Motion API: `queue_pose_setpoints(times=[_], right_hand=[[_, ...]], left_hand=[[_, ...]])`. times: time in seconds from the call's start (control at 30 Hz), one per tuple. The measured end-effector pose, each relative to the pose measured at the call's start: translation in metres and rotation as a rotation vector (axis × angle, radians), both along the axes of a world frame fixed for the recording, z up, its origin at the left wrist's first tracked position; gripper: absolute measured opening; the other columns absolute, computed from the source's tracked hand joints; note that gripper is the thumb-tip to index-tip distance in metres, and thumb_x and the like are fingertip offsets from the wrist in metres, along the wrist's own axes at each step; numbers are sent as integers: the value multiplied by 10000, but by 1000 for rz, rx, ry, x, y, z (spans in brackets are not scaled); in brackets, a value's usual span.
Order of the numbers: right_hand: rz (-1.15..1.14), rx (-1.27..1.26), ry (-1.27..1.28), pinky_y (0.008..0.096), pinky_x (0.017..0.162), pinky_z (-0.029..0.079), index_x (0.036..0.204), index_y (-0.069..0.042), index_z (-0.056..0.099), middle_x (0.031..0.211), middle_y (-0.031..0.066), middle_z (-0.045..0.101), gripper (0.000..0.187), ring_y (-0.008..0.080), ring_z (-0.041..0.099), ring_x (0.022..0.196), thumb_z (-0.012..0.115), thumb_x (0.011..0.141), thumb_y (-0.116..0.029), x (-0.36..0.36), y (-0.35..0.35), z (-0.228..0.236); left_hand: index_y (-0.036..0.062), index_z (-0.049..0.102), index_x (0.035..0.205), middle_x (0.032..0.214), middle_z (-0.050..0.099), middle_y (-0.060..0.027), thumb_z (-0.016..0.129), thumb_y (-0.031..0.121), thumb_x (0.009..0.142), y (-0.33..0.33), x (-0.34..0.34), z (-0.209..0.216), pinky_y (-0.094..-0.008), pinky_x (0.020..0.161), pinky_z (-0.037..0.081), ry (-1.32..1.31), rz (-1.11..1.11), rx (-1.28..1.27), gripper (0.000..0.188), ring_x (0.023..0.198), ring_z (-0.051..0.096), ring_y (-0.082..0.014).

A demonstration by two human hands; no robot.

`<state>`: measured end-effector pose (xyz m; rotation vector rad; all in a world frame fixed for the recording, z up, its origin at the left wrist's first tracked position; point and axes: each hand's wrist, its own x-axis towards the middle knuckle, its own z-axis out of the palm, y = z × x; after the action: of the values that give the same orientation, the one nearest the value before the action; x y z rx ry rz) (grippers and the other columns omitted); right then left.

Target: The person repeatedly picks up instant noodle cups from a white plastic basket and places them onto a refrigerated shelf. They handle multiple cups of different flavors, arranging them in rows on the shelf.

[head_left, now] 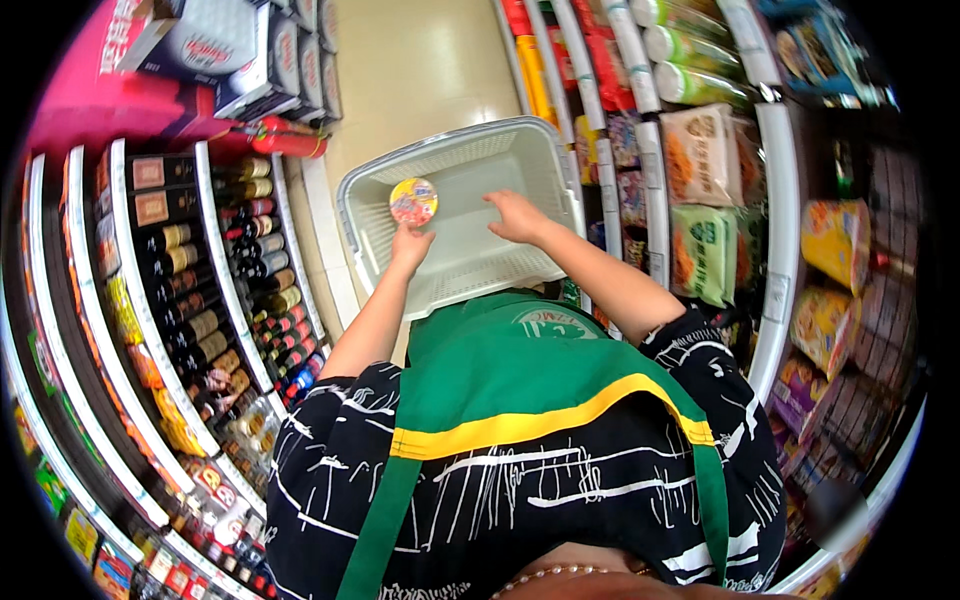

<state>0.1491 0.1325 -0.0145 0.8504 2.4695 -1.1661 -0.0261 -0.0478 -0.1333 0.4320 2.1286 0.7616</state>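
Note:
A round cup (413, 201) with a yellow and pink lid, looking like instant noodles, is over the left part of a pale grey plastic basket (372, 245). My left hand (410, 246) has hold of the cup by its near edge; the thumb sticks out to the right, and some fingers are hidden by the cup. To the right, my right hand (517, 216) reaches over the basket with fingers apart and nothing in them. The basket stands in front of my green apron (500, 350), its near edge against it.
Shelves with wine bottles (190, 290) line the left side. A red fire extinguisher (290, 137) lies near stacked boxes (275, 75) at the far left. On the right, shelves hold bagged foods (705, 250) and jars (690, 50). Tiled floor (420, 60) stretches beyond the basket.

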Motion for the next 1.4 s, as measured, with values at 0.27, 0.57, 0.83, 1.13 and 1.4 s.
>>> queue_pose_setpoints(times=[0.27,0.57,0.83,1.13,1.4], right_hand=[[5,27,-134,372,1024,364,1269,26,438,1284,229,473,670,348,436,1211,689,697,-215,-74,-1,-96],[-218,-292,-155,356,952,434,1295,2,391,1204,218,540,802,333,528,1120,744,600,-191,-89,-25,-142],[-471,-392,99,358,916,445,1235,5,449,1182,151,551,727,289,572,1033,742,572,-50,-51,-13,-57],[-779,-894,604,244,685,498,1348,-6,329,1292,96,438,733,111,571,808,647,690,49,23,-6,73],[-735,-431,1014,356,947,362,1392,-8,263,1355,96,385,814,198,359,1255,685,709,-142,73,-12,172]], left_hand=[[-35,540,1089,1007,646,-161,751,128,673,33,5,26,-329,828,485,-72,203,-34,494,946,626,-242],[-19,475,1142,1070,614,-124,723,15,657,40,16,11,-318,838,480,-218,541,39,545,974,603,-212],[36,271,1347,1234,485,-149,726,-16,635,15,37,35,-364,953,407,-352,234,358,847,1149,485,-271],[94,231,1384,1408,301,-190,800,54,583,48,35,162,-432,1068,296,195,-336,753,983,1300,317,-374],[51,217,1379,1305,433,-150,848,59,573,133,61,249,-357,961,424,38,-403,1140,1023,1169,489,-260]])
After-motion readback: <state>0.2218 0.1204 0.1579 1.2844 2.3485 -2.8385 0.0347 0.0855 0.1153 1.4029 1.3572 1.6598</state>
